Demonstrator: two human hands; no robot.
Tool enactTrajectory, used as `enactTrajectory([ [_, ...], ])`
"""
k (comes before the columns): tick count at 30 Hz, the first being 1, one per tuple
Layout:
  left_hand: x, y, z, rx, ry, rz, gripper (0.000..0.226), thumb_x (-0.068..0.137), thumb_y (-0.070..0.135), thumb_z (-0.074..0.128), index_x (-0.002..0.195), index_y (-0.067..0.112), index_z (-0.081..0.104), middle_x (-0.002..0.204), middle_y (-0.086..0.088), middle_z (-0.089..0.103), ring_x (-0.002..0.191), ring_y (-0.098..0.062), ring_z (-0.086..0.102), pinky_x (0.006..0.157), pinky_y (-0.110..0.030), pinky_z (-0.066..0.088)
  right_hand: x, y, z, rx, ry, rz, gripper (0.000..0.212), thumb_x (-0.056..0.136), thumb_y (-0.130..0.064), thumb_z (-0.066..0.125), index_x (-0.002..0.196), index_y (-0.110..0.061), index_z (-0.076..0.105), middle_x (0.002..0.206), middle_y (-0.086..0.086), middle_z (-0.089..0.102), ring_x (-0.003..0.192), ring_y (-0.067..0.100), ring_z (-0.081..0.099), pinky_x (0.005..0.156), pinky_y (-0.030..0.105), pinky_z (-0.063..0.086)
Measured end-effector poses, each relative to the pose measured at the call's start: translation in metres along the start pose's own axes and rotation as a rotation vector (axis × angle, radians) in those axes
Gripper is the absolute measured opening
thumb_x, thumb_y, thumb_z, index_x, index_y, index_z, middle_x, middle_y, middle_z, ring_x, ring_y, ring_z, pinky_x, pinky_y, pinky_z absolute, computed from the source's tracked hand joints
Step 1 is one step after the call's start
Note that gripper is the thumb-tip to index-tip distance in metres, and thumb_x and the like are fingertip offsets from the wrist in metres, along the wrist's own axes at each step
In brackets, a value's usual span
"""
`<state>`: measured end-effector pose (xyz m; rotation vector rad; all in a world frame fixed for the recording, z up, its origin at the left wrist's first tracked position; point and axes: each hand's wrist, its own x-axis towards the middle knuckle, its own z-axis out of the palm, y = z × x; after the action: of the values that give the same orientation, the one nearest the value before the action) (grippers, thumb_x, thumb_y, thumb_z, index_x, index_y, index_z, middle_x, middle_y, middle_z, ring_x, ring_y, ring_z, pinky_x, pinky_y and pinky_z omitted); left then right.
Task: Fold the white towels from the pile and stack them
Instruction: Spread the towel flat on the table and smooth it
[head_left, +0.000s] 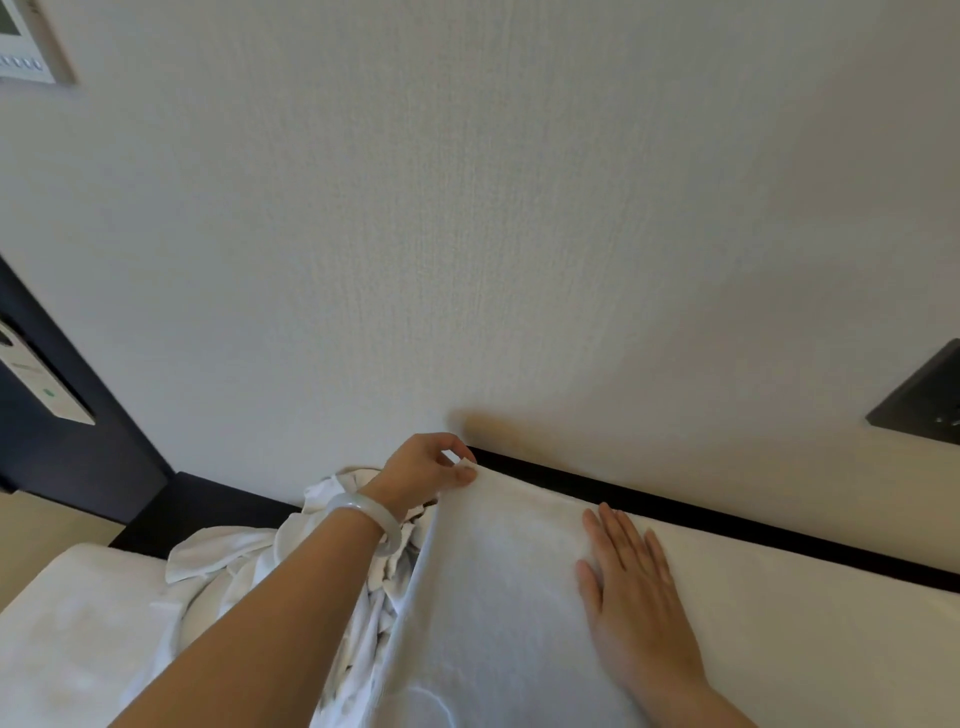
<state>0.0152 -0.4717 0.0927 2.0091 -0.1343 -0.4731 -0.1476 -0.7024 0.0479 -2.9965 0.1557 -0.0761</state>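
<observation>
- I note the left hand (421, 470) pinching the far corner of the white towel (498, 571) between thumb and forefinger; the grip is narrow, with cloth between the tips.
- The right hand (631, 587) lies flat on the same towel, fingers straight and close together, to the right of the pinch and nearer me.
- The towel runs from the pinch toward me, spread over the white mattress (78, 623); its left edge stands raised below the pinched corner.
- The pile of crumpled white towels (244, 556) sits left of the pinch, under the left forearm, touching the raised edge.
- A pale bangle (363, 512) circles the left wrist, just behind the grip.
- A dark ledge (675, 512) runs just beyond the pinch, along the foot of the wall (467, 234).
- A black wall plate (924, 400) is well right of the grip.
</observation>
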Motion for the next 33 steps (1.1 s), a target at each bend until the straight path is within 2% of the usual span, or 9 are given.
enactTrajectory([
  [5, -0.002, -0.01, 0.025, 0.045, 0.262, 0.001, 0.008, 0.091, 0.017, 0.064, 0.099, 0.015, 0.064, 0.081, -0.002, 0.061, 0.075, -0.019, 0.058, 0.064, -0.028, 0.048, -0.001, 0.0, 0.001, 0.038, 0.009, -0.029, 0.063, 0.099, -0.048, -0.004, 0.157, -0.027, 0.002, 0.163, -0.013, -0.006, 0.147, -0.001, -0.012, 0.121, 0.03, -0.009],
  [9, -0.032, 0.001, 0.06, 0.692, 0.513, 0.259, 0.03, 0.089, 0.012, 0.059, 0.119, 0.009, 0.058, 0.113, -0.011, 0.055, 0.101, -0.028, 0.053, 0.088, -0.036, 0.043, 0.0, -0.004, -0.002, 0.045, 0.036, -0.022, 0.066, 0.097, -0.046, 0.006, 0.156, -0.02, 0.02, 0.163, -0.006, 0.011, 0.15, 0.006, 0.008, 0.121, 0.034, 0.002],
  [12, -0.074, -0.01, 0.103, 0.847, 0.313, 0.57, 0.043, 0.089, 0.036, 0.048, 0.124, 0.017, 0.064, 0.127, -0.008, 0.062, 0.118, -0.028, 0.06, 0.103, -0.042, 0.035, 0.0, -0.002, -0.001, 0.025, 0.028, -0.014, 0.058, 0.103, -0.042, 0.017, 0.158, -0.023, 0.012, 0.165, -0.007, 0.004, 0.15, 0.003, -0.002, 0.122, 0.03, -0.006],
  [14, -0.088, -0.024, 0.107, 0.93, 0.122, 0.434, 0.055, 0.098, 0.048, 0.03, 0.146, 0.026, 0.044, 0.154, -0.004, 0.039, 0.144, -0.023, 0.035, 0.114, -0.045, 0.016, 0.001, 0.001, 0.001, -0.002, -0.002, -0.011, 0.058, 0.104, -0.042, 0.016, 0.157, -0.027, -0.002, 0.164, -0.011, -0.009, 0.146, -0.001, -0.017, 0.12, 0.029, -0.014],
  [18, -0.073, -0.032, 0.072, 0.89, 0.172, 0.065, 0.061, 0.101, 0.05, 0.007, 0.156, 0.029, -0.01, 0.163, 0.002, -0.014, 0.15, -0.021, -0.015, 0.121, -0.047, -0.009, 0.0, -0.001, 0.001, 0.019, -0.001, -0.006, 0.058, 0.104, -0.042, 0.018, 0.157, -0.026, -0.001, 0.163, -0.012, -0.008, 0.147, -0.001, -0.014, 0.121, 0.029, -0.012],
  [20, -0.074, -0.017, 0.07, 0.868, 0.232, -0.01, 0.062, 0.103, 0.045, 0.011, 0.156, 0.018, -0.005, 0.164, -0.01, -0.007, 0.151, -0.03, -0.007, 0.122, -0.049, -0.005, 0.001, 0.0, 0.002, 0.001, 0.001, -0.004, 0.057, 0.104, -0.043, 0.012, 0.157, -0.026, -0.003, 0.163, -0.013, -0.009, 0.146, -0.002, -0.017, 0.12, 0.028, -0.014],
  [25, -0.127, 0.002, 0.143, 0.921, 0.134, 0.358, 0.057, 0.091, 0.038, 0.033, 0.129, 0.008, 0.063, 0.139, -0.012, 0.055, 0.131, -0.025, 0.051, 0.11, -0.046, 0.021, 0.002, 0.004, 0.003, 0.017, -0.025, -0.021, 0.056, 0.104, -0.041, 0.015, 0.158, -0.026, 0.007, 0.164, -0.011, -0.002, 0.148, -0.001, -0.009, 0.121, 0.028, -0.011],
  [30, -0.139, -0.003, 0.151, 0.923, 0.113, 0.341, 0.056, 0.093, 0.036, 0.029, 0.137, 0.01, 0.053, 0.146, -0.01, 0.047, 0.138, -0.024, 0.041, 0.107, -0.046, 0.023, 0.004, 0.005, -0.001, 0.072, -0.031, -0.053, 0.054, 0.106, -0.035, 0.025, 0.158, -0.024, 0.01, 0.163, -0.01, -0.004, 0.148, 0.001, -0.01, 0.119, 0.025, -0.015],
  [33, -0.136, -0.005, 0.153, 0.94, 0.069, 0.31, 0.064, 0.097, 0.037, 0.01, 0.154, 0.01, 0.018, 0.162, -0.01, 0.009, 0.15, -0.025, 0.001, 0.116, -0.045, 0.002, -0.01, 0.019, -0.007, 0.071, -0.072, -0.166, 0.056, 0.107, -0.036, 0.028, 0.157, -0.023, 0.006, 0.159, -0.012, -0.01, 0.146, 0.002, -0.017, 0.119, 0.026, -0.016],
])
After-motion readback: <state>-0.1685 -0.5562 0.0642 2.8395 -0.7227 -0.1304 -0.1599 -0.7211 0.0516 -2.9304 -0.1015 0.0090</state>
